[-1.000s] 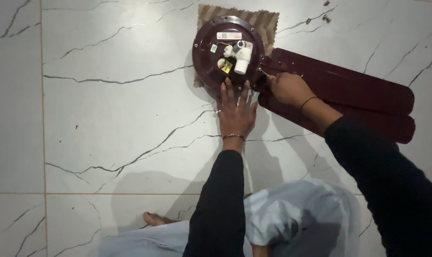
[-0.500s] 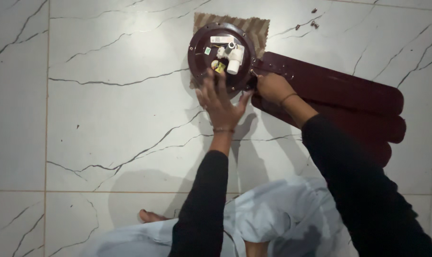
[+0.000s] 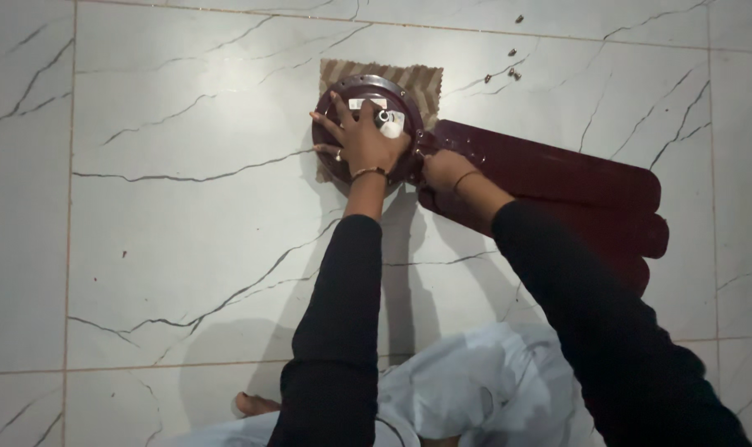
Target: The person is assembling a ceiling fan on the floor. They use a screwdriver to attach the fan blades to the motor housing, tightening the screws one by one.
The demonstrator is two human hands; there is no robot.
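View from above, read left to right. The white marble floor [image 3: 169,248], veined with dark lines and cut by grout seams, fills the left side of the view. On it lies a ceiling fan motor housing [image 3: 330,157], round and dark maroon, resting on a square of brown corrugated cardboard [image 3: 417,83] whose edges show above and to the right of the housing. My left hand [image 3: 363,141] lies flat on top of the housing with the fingers spread wide, palm down; it presses on the housing rather than closing around anything, and a thin bangle sits at the wrist. Just beyond my fingertips, at the hub, stands a white cylindrical part [image 3: 390,126] beside a small white label. Immediately to the right, my right hand [image 3: 444,170] rests at the joint where the housing meets the fan blades [image 3: 558,178]; whether it grips something small there I cannot tell, since the fingers are turned away from the camera. The blades are long, flat and maroon, stacked one over another and fanning toward the right edge of the view. Both my forearms wear black sleeves. Near the top right, well apart from the fan, several small dark screws [image 3: 512,73] lie scattered on the floor. At the bottom, my pale blue garment [image 3: 483,381] and a bare foot [image 3: 256,404] are visible.
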